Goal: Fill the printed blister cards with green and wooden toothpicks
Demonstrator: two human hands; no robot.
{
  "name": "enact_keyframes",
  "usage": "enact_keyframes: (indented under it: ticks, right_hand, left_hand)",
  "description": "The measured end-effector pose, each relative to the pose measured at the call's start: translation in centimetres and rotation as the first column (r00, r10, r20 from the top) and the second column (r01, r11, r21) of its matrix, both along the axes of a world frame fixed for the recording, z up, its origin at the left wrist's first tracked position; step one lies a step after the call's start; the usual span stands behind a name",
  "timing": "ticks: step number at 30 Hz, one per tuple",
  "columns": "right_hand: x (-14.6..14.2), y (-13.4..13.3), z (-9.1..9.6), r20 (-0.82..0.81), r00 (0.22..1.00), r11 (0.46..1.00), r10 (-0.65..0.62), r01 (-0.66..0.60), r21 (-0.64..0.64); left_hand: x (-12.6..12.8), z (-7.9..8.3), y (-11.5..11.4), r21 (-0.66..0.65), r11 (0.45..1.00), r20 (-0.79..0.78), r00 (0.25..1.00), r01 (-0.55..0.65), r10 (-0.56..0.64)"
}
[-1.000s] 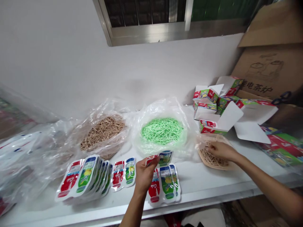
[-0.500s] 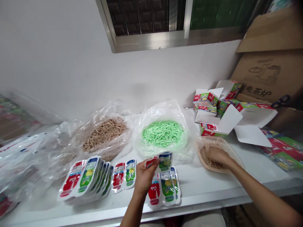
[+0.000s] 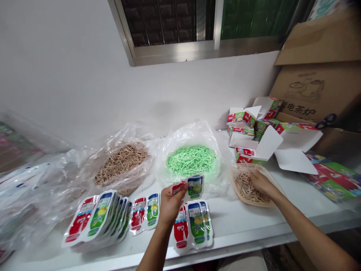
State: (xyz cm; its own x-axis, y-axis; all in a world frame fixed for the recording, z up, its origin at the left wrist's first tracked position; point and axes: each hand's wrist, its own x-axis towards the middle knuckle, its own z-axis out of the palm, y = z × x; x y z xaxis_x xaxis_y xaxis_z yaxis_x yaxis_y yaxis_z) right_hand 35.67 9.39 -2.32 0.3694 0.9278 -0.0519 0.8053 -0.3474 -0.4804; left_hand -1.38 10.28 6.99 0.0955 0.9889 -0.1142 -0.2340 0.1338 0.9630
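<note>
Red-and-green printed plastic pouch [image 3: 192, 186], shaped like two small bottles joined side by side, is held up just above the white table [image 3: 239, 222], pinched at its left edge between the thumb and fingers of the left hand [image 3: 169, 207]. It hangs in front of the clear plastic bag of bright green sticks [image 3: 191, 160] and directly over a small overlapping pile of matching pouches [image 3: 194, 227] that lies flat near the table's front edge, partly under the left wrist. The right hand [image 3: 261, 182] is well apart from the held pouch, off to its right, resting palm down in a shallow tan tray of pale wooden sticks [image 3: 244, 188]; its fingers are curled down among the sticks, and I cannot tell whether they grip any. To the left of the left hand lies one more flat pouch [image 3: 145, 212], and beyond that a fanned stack of the same pouches [image 3: 98, 218], leaning one on another. Behind the stack sits a clear bag of brown sticks [image 3: 121, 162], just beside the green one. Past the tray, near the wall, stands a cluster of small printed cartons with open white flaps [image 3: 248, 130], and a large brown cardboard box [image 3: 316, 86] rises at the right.
</note>
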Motion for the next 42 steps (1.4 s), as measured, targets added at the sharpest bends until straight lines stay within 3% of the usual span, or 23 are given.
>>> enact_keyframes:
  ticks: [5,10,17,21,25,27,29,30,32,35,39,42]
  right_hand:
    - [0.4,-0.7,-0.1,0.073,0.997,0.999,-0.029,0.027,0.033]
    - [0.4,-1.2,0.8,0.204,0.978,0.995,0.029,-0.048,0.088]
    - [0.9,-1.7,2.0,0.364,0.918,0.950,0.159,-0.242,0.197]
    - [1.4,-1.9,2.2,0.412,0.893,0.929,0.182,-0.294,0.225]
    - [1.2,-2.0,3.0,0.469,0.859,0.882,0.204,-0.369,0.292]
    - [0.7,-1.9,3.6,0.333,0.909,0.857,0.251,-0.368,0.360]
    - [0.3,-1.5,4.1,0.011,0.964,0.854,0.265,-0.240,0.461]
    - [0.2,-1.2,4.2,-0.154,0.956,0.858,0.251,-0.147,0.492]
    - [0.3,-0.6,4.2,-0.385,0.900,0.864,0.203,0.020,0.503]
    - [1.0,0.1,3.5,-0.557,0.814,0.866,0.165,0.150,0.477]
    - [1.2,0.4,2.9,-0.778,0.610,0.823,0.152,0.358,0.442]
    - [-0.1,0.6,3.8,-0.863,0.453,0.786,0.224,0.440,0.435]
  left_hand:
    - [0.5,-0.2,1.5,0.071,0.997,-0.018,1.000,0.016,-0.015]
    - [3.0,0.6,3.9,0.193,0.981,-0.067,0.998,0.005,0.009]
    - [10.7,2.4,6.5,0.417,0.900,-0.125,0.989,0.123,-0.078]
    - [15.2,1.5,7.1,0.470,0.865,-0.159,0.981,0.174,-0.111]
    - [18.8,0.3,7.2,0.460,0.871,-0.159,0.982,0.169,-0.107]
    - [20.4,-0.2,7.1,0.451,0.878,-0.153,0.983,0.161,-0.101]
    - [21.7,-0.6,6.9,0.438,0.886,-0.144,0.985,0.151,-0.096]
    - [22.2,-0.8,6.7,0.430,0.891,-0.139,0.986,0.145,-0.094]
    - [22.8,-1.3,6.4,0.413,0.901,-0.125,0.988,0.135,-0.091]
    - [22.6,-2.0,6.2,0.388,0.913,-0.104,0.991,0.123,-0.089]
    - [21.2,-2.4,6.5,0.349,0.932,-0.071,0.995,0.096,-0.076]
    - [20.6,-2.2,6.5,0.307,0.950,-0.031,0.999,0.052,-0.045]
